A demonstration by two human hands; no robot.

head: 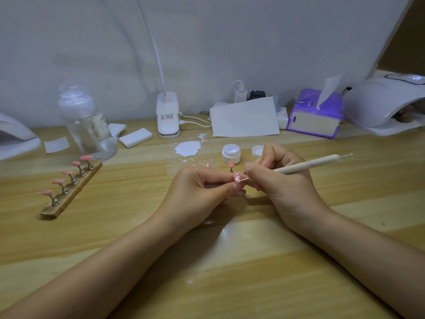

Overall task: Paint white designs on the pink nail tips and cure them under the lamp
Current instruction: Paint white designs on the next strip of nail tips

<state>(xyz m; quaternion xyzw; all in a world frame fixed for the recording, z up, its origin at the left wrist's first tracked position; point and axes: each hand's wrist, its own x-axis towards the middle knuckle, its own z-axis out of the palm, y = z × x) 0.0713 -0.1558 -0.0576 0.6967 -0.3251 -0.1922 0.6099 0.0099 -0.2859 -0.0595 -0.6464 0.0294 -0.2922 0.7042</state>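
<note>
While both wrists rest on the wooden table (345,226), work happens dead centre. At 9 o'clock sits a wooden holder strip (71,192) w/ five plain pink tips on pegs; clear bottle (88,125) behind it. Left hand (197,194) pinches a pink nail tip (237,177), white dots on it, betw. thumb & forefinger. Right hand (280,180) grips a dotting pen (305,166), its metal point touching that tip. White gel pot (231,153), lid off, at 12; curing lamp (386,104) far out at 2 o'clock.
</note>
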